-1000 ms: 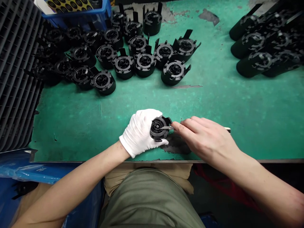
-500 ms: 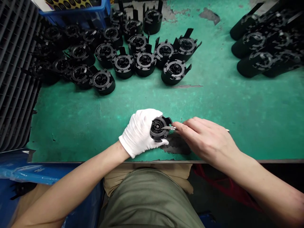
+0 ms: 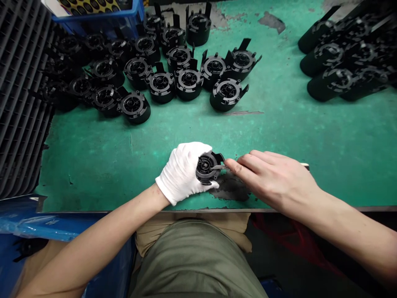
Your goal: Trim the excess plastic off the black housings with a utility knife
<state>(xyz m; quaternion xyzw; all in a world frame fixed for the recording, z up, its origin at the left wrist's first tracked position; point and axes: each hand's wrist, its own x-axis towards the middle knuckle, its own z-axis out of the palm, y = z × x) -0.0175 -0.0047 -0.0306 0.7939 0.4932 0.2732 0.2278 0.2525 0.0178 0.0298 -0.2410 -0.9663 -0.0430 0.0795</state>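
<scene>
Head view: the black part [image 3: 204, 165] sits low in the middle, just above the near edge of the green table [image 3: 347, 153], in my gloved left hand [image 3: 183, 174], which is wrapped round its left side with glove tips at the far and near rims. Its round face is turned up towards me, with a tab standing at its right edge. My bare right hand [image 3: 273, 178] is to the right, fingers pressed together round a slim tool [image 3: 221, 167] whose long axis runs nearly level from right to left, so the tip points at the face from the right, between centre and rim; I can't tell whether it is touching or just above. The tool's pale end [image 3: 306, 166] shows beyond my right hand. As for containers, the blue bin [image 3: 102, 25] at the far left holds a yellow sheet [image 3: 89, 6] of dark round stickers, and a black slatted rack [image 3: 21, 107] stands along the left side. Similar parts [image 3: 228, 94] are grouped beyond my hands, many in front of the bin, while taller black cylinders [image 3: 322, 89] are clustered at the far right.
</scene>
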